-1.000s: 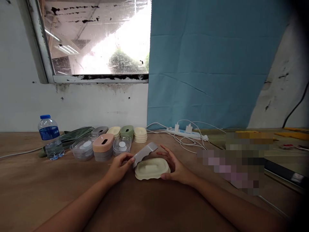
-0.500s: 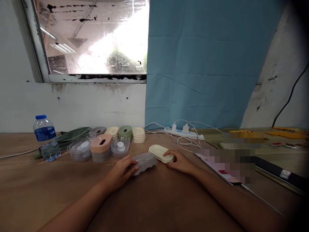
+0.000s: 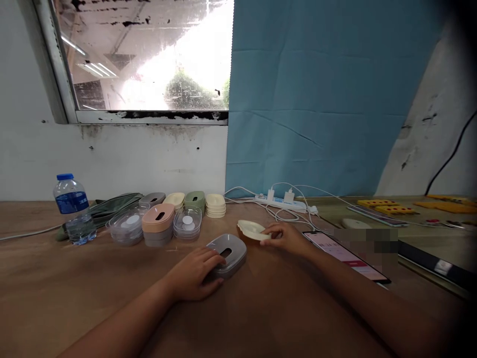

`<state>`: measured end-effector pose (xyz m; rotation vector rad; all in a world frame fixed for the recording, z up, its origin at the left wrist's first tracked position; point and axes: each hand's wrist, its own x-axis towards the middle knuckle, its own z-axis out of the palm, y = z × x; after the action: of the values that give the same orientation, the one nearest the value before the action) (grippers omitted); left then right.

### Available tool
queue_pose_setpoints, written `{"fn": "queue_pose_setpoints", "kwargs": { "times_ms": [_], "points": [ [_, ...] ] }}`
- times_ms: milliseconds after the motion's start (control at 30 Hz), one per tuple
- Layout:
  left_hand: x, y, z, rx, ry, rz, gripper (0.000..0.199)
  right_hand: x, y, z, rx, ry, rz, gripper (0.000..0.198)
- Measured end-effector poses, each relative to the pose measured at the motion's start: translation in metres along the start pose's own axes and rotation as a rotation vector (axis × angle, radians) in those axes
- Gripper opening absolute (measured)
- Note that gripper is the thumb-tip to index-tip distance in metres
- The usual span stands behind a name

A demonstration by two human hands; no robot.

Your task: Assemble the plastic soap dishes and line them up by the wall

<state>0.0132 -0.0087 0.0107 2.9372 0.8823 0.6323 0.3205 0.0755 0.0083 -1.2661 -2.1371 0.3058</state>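
Observation:
My left hand (image 3: 196,273) is closed on the near left side of a grey slotted box (image 3: 235,248), its fingers over the top by the oval slot and its thumb low at the front. The box rests on the brown table. Just behind and to its right, my right hand (image 3: 285,237) pinches the right end of a cream oval tray (image 3: 250,229), which is tilted with its left end raised. My fingers hide the tray's right end.
Along the back stand a peach-topped box (image 3: 158,219), clear containers (image 3: 187,223), a green box (image 3: 195,199) and stacked cream trays (image 3: 215,205). A water bottle (image 3: 74,211) is far left. A phone (image 3: 346,256) lies right, below a power strip (image 3: 279,202) with loose cables.
The grey box has turned from a tilted pose to slot side up, with my left hand on it. The cream tray has tipped in my right hand and shifted slightly right.

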Motion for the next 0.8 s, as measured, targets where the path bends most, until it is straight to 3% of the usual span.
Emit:
{"fn": "queue_pose_setpoints", "kwargs": {
  "times_ms": [167,300,500,667,800],
  "points": [
    [-0.003,-0.010,-0.004,0.001,-0.050,0.010,0.043,0.054,0.004,0.013,-0.015,0.265,0.019,0.027],
    [-0.002,-0.014,-0.002,0.019,-0.037,0.004,0.042,0.122,-0.003,0.026,-0.017,0.327,0.012,0.028],
    [-0.002,-0.013,-0.003,0.008,-0.043,0.008,0.042,0.181,-0.020,0.061,-0.058,0.208,0.008,0.024],
    [-0.002,-0.013,-0.004,0.002,-0.039,0.002,0.039,0.187,-0.024,0.087,-0.110,0.059,0.080,0.026],
    [-0.002,-0.013,-0.003,0.004,-0.024,0.001,0.039,0.185,-0.025,0.091,-0.161,-0.037,0.147,0.026]
  ]
}}
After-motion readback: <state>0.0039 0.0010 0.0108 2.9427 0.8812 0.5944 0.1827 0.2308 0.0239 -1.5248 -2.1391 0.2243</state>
